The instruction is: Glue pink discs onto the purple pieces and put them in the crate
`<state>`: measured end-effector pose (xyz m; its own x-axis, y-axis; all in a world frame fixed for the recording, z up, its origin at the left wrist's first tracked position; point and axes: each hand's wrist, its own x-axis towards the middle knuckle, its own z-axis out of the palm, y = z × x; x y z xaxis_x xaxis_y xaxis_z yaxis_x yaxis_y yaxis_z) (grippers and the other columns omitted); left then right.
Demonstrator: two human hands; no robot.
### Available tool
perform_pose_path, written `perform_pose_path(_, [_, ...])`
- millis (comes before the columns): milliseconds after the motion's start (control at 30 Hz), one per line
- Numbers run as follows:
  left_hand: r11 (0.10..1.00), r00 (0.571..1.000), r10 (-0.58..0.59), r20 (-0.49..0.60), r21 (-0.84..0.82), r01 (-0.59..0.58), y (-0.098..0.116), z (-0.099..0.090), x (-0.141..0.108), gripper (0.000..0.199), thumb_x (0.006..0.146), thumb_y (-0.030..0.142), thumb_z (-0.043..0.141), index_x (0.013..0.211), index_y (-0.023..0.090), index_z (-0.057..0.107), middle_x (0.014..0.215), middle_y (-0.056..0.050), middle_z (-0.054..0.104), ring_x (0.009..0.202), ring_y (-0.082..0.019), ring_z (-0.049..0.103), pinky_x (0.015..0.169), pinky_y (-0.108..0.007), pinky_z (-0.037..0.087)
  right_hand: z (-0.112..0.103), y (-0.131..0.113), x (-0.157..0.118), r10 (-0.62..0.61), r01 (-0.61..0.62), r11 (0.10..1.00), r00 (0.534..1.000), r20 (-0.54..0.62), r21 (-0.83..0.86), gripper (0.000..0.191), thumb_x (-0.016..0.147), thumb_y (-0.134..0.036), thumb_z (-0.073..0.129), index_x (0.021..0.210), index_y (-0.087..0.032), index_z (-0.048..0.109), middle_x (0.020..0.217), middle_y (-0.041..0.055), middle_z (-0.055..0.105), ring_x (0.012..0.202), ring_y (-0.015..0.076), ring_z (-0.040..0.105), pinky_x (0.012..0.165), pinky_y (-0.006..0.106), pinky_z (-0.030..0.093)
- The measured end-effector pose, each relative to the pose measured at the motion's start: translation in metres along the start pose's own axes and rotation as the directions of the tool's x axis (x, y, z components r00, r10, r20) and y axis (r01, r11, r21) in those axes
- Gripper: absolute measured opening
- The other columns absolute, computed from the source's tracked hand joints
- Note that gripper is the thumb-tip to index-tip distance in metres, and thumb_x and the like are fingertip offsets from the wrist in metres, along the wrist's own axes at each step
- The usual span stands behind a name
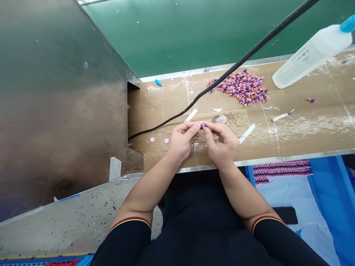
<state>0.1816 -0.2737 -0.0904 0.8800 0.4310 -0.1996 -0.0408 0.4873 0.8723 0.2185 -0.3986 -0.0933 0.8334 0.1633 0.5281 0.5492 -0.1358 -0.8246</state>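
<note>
Your left fingers clamp pink disc, right fingers purple piece; purple-pink rows seemingly done, purple-orange pile pending.

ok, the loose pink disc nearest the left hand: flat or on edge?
Flat. The pink disc shows its round face to the camera, lying on the cardboard beside the left hand.

Black short-sleeved top, each sleeve ending in a thin red edge with a yellow stripe beside it.
</note>
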Motion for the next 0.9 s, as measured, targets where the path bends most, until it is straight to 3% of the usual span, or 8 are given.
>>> perform_pose_path(267, [0.959,0.974,0.226,0.014,0.170,-0.225,-0.001,0.003,-0.009,0.042,0.077,0.063,0.098,0.088,0.024,0.089,0.077,-0.006,0.078,0.076,-0.018,0.075,0.079,-0.030,0.064,0.003,0.001,-0.004,-0.041,0.043,0.999,0.994,-0.098,0.025,0.010,0.101,-0.021,0.077,0.104,-0.028,0.084,0.103,0.0042,0.088,0.093,0.0224,0.086,0.083,0.039,0.074])
perform_pose_path(500, [0.942,0.966,0.259,-0.004,0.222,-0.251,0.008,0.010,-0.018,0.035,0.077,0.057,0.099,0.087,0.025,0.089,0.096,-0.010,0.084,0.095,-0.025,0.081,0.097,-0.040,0.068,0.000,-0.001,-0.004,0.001,-0.003,0.999,0.999,-0.047,-0.044,0.008,0.101,-0.029,0.076,0.101,-0.029,0.084,0.104,0.0056,0.088,0.097,0.0261,0.087,0.088,0.046,0.075])
perform_pose_path(767, [0.946,0.969,0.238,0.067,0.211,-0.247,0.001,0.004,-0.014,0.042,0.083,0.067,0.093,0.096,0.027,0.091,0.086,-0.008,0.081,0.085,-0.023,0.079,0.102,-0.044,0.067,-0.002,0.002,-0.001,-0.049,0.046,0.998,0.996,-0.073,-0.035,0.011,0.105,-0.030,0.072,0.104,-0.028,0.083,0.107,0.0061,0.088,0.098,0.0247,0.087,0.088,0.045,0.075])
perform_pose_path(900, [0.945,0.963,0.242,0.120,0.195,-0.262,-0.004,0.001,-0.013,0.036,0.090,0.062,0.089,0.103,0.028,0.091,0.094,-0.009,0.084,0.090,-0.022,0.080,0.104,-0.042,0.066,0.000,0.001,-0.002,-0.074,0.075,0.997,0.992,-0.099,0.002,0.010,0.105,-0.027,0.073,0.105,-0.027,0.083,0.106,0.0062,0.088,0.098,0.0239,0.087,0.089,0.044,0.074])
